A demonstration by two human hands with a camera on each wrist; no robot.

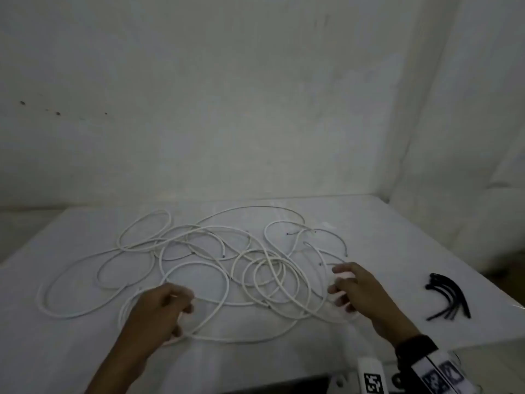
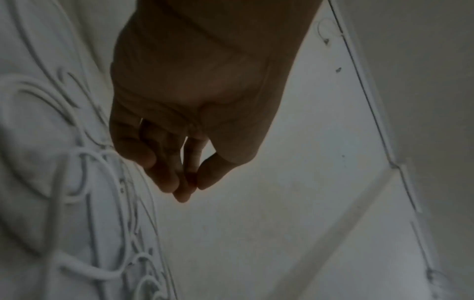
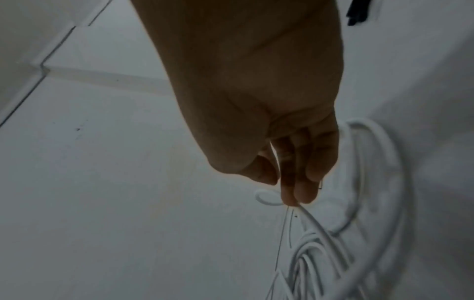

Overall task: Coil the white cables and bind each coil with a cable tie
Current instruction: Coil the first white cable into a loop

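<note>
Several white cables (image 1: 267,260) lie in a loose tangle of loops across the middle of the white table (image 1: 397,237). My left hand (image 1: 184,305) hovers over the near-left loops with fingers loosely curled. In the left wrist view the left hand (image 2: 189,186) has thumb and fingertips nearly touching with nothing between them, and the cables (image 2: 102,162) lie beside it. My right hand (image 1: 338,285) is spread and relaxed over the right end of the tangle. In the right wrist view the right hand (image 3: 290,188) touches a strand of the cables (image 3: 320,239) with its fingertips.
A bundle of black cable ties (image 1: 449,297) lies on the table to the right of my right hand, and its end shows in the right wrist view as cable ties (image 3: 357,12). White walls stand behind and to the right of the table.
</note>
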